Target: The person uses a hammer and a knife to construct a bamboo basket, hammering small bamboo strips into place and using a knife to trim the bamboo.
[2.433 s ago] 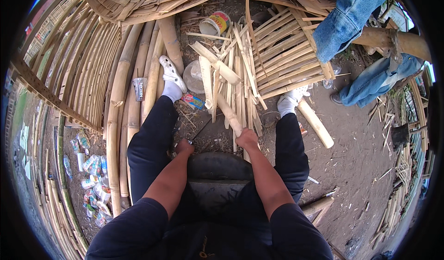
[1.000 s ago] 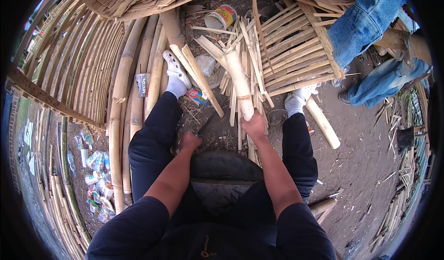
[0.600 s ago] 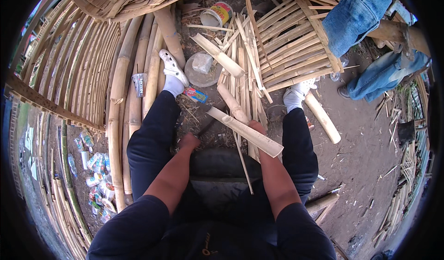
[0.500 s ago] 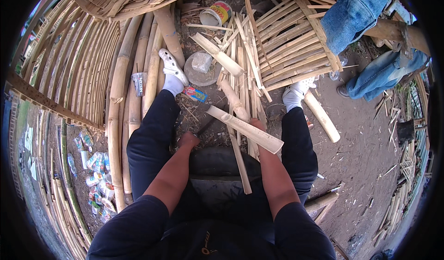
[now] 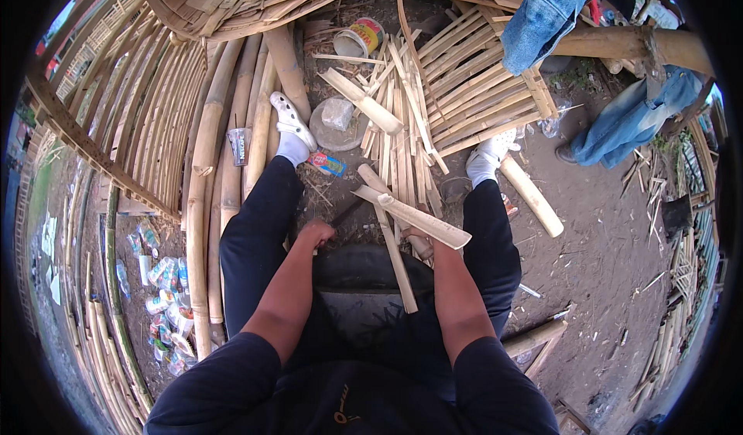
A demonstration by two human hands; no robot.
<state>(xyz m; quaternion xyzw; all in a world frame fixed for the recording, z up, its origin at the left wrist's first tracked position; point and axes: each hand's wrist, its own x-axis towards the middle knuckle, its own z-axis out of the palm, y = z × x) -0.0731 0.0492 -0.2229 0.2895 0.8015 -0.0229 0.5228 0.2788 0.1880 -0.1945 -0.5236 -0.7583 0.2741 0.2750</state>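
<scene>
My left hand [image 5: 316, 234] is closed round the handle of a dark-bladed knife [image 5: 345, 215], held low between my knees. My right hand [image 5: 410, 235], partly hidden, grips the near end of a bamboo piece [image 5: 374, 176] pointing away from me. Across that piece and over my right wrist lies a split bamboo half [image 5: 426, 220], its pale hollow side up. A narrow bamboo strip [image 5: 396, 261] slants down beside it, resting on the dark seat edge [image 5: 348, 268]. Beyond my hands, several split strips [image 5: 398, 133] are heaped on the ground.
Long bamboo poles [image 5: 205, 148] and a slatted bamboo panel [image 5: 147, 118] stand left. A stone [image 5: 337, 114], a bucket [image 5: 352, 43] and a slatted frame [image 5: 484, 87] lie ahead. At right, a person's jeans-clad leg [image 5: 619, 129] is near a thick bamboo pole [image 5: 604, 45].
My right hand has drawn back toward me, bringing the bamboo piece along. The knife in my left hand has tilted and shows less blade. The other person's upper jeans-clad limb has shifted left.
</scene>
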